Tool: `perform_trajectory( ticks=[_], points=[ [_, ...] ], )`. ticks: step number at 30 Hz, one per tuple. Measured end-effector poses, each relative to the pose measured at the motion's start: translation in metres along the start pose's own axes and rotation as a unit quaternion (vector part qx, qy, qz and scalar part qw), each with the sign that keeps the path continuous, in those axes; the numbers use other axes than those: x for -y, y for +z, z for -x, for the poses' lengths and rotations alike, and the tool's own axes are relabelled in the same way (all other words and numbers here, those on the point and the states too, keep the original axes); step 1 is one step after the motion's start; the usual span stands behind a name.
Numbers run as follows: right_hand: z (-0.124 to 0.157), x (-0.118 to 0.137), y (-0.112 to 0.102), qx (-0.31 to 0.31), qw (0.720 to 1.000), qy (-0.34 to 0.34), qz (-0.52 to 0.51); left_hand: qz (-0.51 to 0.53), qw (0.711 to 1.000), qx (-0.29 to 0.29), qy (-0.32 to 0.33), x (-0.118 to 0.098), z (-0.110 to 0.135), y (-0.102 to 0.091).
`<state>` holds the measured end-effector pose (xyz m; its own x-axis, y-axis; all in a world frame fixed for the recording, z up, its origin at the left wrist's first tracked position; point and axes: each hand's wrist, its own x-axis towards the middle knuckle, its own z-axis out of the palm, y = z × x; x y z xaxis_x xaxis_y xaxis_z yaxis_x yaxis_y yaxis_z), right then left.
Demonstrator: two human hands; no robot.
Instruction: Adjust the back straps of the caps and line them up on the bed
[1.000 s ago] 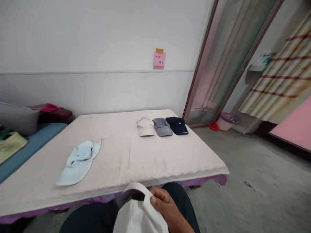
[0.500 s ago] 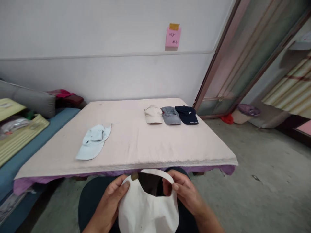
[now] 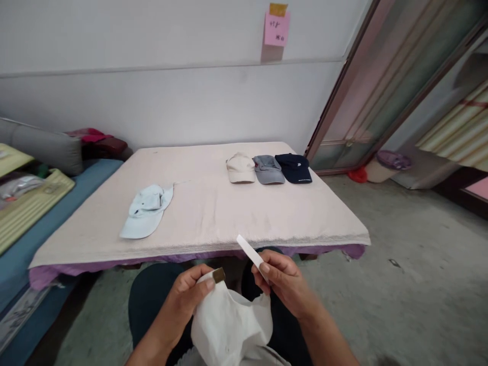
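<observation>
A white baseball cap (image 3: 229,325) is held over my lap, its back opening facing the table. My left hand (image 3: 190,292) pinches the cap's edge beside a brass-coloured buckle (image 3: 218,275). Between the thumb and fingers of my right hand (image 3: 284,282) is the cap's white back strap (image 3: 249,251), its free end pointing up and left, apart from the buckle. On the table ahead, a light blue cap (image 3: 147,213) lies at the left. Beige (image 3: 240,168), grey (image 3: 269,170) and navy (image 3: 293,168) caps sit in a row at the back right.
The table (image 3: 198,213) wears a pale cloth over a purple one. At the left stand a blue bench (image 3: 97,178), a grey cushion (image 3: 57,150) and a yellow box (image 3: 41,203). A pink note (image 3: 276,30) hangs on the wall. A bin (image 3: 381,170) stands at the right.
The back strap has come out of the buckle, and its free end now sticks up from my right hand. The cap's closed back loop is open. My view has tilted slightly down.
</observation>
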<state>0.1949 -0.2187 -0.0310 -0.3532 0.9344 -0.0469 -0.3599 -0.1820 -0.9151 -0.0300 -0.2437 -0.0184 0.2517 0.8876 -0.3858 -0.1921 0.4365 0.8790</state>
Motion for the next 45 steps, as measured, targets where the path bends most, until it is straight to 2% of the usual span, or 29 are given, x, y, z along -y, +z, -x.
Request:
perform_trajectory(
  ticks=[6, 10, 14, 25, 34, 40, 45],
  points=[
    [-0.001, 0.009, 0.01, 0.024, 0.999, -0.019, -0.009, 0.03, 0.999, -0.012, 0.0, 0.003, 0.001, -0.001],
    [-0.004, 0.0, 0.018, 0.019, 1.0, 0.005, -0.019, 0.051, 0.999, 0.012, 0.002, 0.002, 0.001, 0.002],
    [-0.005, -0.007, 0.021, 0.019, 1.0, 0.018, 0.014, 0.073, 0.997, 0.021, -0.01, 0.002, 0.002, 0.003],
    [-0.004, -0.007, 0.024, 0.064, 0.996, 0.031, 0.049, 0.265, 0.962, 0.002, -0.069, 0.009, 0.001, 0.005],
    [-0.005, -0.012, 0.025, 0.09, 0.989, 0.042, 0.112, 0.279, 0.958, 0.022, -0.062, 0.008, 0.002, 0.003],
    [-0.008, -0.014, 0.022, 0.078, 0.989, 0.032, 0.121, 0.289, 0.954, 0.03, -0.067, 0.013, 0.001, -0.001],
    [-0.007, -0.015, 0.024, 0.091, 0.987, 0.041, 0.123, 0.28, 0.958, 0.042, -0.053, 0.011, 0.0, 0.0]
  ],
)
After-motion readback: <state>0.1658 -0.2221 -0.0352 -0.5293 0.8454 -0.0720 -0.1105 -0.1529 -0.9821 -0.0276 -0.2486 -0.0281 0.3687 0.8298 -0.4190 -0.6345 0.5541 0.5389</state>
